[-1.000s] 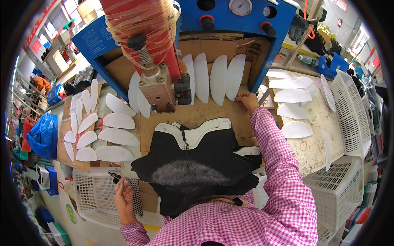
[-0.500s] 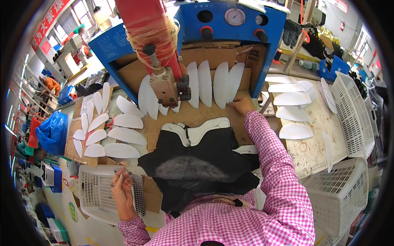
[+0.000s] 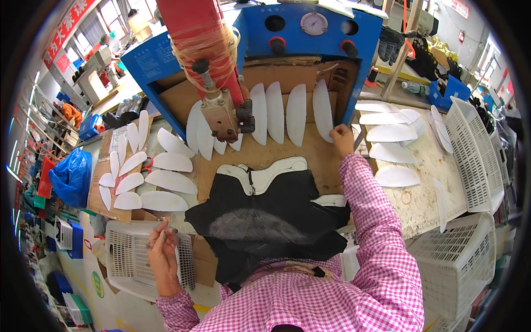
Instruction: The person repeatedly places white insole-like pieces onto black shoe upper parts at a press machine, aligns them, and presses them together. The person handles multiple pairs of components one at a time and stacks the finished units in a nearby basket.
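Right hand point(image 3: 343, 139): fingers drawn to a narrow pinch at the lower end of a white curved piece point(image 3: 323, 110). That piece is rightmost in a row inside the blue machine point(image 3: 260, 30), before a cardboard backing point(image 3: 310, 74), a gap between it and its neighbour point(image 3: 296, 113).

Left hand point(image 3: 164, 255): fingers partly curled, raised in front of a white slatted basket point(image 3: 126, 257); small dark thing at the fingertips (too small to make out, so cannot tell whether held).

Containers: slatted bottom of that basket visible beside the hand. Right side, one white perforated basket point(image 3: 474, 157) tilted at the table's edge, another point(image 3: 456, 265) below. Blue bin point(image 3: 449, 93) farther back, contents unclear. Blue plastic bag point(image 3: 72, 178), far left, contents hidden.
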{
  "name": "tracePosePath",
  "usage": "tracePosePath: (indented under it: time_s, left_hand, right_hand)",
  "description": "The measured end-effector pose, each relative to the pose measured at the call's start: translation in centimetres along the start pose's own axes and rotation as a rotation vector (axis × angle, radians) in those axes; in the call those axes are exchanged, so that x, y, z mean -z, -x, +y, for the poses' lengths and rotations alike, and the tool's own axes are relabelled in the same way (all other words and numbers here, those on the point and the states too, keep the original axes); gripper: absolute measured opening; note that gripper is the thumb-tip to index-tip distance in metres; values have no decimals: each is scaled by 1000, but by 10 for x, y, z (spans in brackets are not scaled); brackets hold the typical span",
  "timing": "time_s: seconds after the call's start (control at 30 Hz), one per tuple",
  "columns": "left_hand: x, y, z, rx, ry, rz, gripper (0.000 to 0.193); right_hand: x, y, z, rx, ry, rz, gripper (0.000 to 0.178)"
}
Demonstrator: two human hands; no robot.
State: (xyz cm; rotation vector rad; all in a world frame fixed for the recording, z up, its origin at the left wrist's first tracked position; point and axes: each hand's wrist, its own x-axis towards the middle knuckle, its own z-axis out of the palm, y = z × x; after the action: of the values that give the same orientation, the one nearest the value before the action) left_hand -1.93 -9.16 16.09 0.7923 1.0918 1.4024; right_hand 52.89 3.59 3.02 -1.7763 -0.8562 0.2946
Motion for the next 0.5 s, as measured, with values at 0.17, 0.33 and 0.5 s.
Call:
tracePosePath:
  time_s: [0.17,0.33,0.5]
  left_hand:
    - [-78,7,-1,21,-186,-365,27]
    - [-173,13,-45,131,-138,-713,49]
    - [-210,9,-64,65,-24,-562,54]
  right_hand:
    - [88,38,-53,255,79,71,18]
    - [146,145,-127,414,93,-2,11]
    - [158,227,-178,726,154,-239,16]
